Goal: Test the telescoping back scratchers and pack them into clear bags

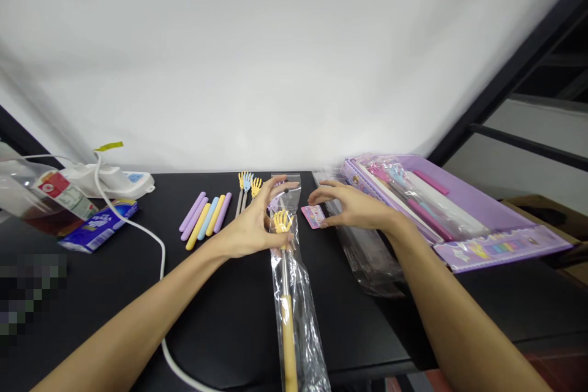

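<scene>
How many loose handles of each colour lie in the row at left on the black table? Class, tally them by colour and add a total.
Purple handles: 3
Yellow handles: 2
Blue handle: 1
Total: 6

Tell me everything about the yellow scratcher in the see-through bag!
The yellow scratcher has a hand-shaped claw, a thin, silvery, metal-looking rod and a smooth yellow handle reaching the picture's bottom. It sits inside a clear, shiny plastic bag, over the black table, claw farthest from the person. The thumb of the left hand crosses the bag near the claw.
</scene>
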`<control>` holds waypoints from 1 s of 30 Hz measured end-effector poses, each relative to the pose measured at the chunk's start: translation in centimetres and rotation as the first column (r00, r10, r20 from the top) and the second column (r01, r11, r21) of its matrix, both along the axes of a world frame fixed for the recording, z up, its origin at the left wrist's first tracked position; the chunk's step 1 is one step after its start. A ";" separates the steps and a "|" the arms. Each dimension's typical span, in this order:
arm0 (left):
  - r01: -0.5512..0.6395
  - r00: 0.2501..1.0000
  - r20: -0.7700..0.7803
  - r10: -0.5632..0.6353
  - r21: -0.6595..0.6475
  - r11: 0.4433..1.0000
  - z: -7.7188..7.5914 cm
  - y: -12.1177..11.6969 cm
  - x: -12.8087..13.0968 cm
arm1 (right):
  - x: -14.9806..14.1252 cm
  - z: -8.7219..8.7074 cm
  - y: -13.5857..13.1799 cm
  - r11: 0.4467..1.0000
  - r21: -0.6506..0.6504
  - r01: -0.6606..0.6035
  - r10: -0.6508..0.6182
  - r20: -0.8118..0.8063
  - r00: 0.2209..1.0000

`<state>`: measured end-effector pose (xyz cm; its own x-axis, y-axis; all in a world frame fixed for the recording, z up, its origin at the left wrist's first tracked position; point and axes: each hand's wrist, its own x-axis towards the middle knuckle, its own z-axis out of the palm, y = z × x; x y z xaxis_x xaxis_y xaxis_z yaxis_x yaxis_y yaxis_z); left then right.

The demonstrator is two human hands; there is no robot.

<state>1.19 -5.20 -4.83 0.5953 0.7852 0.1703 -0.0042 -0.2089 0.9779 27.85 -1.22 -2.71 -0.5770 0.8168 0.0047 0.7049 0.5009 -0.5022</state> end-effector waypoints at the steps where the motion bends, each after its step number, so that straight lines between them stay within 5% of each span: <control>1: -0.003 1.000 0.002 0.003 0.000 1.000 0.0 0.0 0.0 | 0.0 -0.1 0.0 1.000 0.014 0.000 0.000 -0.009 1.000; 25: 0.023 0.999 0.024 -0.022 -0.028 0.999 0.2 -0.2 0.1 | -0.7 -0.5 -0.2 0.987 0.158 -0.026 0.036 -0.059 0.998; 30: 0.037 0.999 0.034 -0.036 -0.032 0.999 0.2 -0.1 0.1 | -0.3 0.4 -1.0 0.998 -0.062 -0.006 -0.009 -0.251 0.968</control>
<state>1.25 -5.34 -4.65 0.6183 0.7684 0.1650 -0.0443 -0.1756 0.9835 27.57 -2.21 -2.28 -0.5624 0.8209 0.0991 0.5531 0.4625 -0.6930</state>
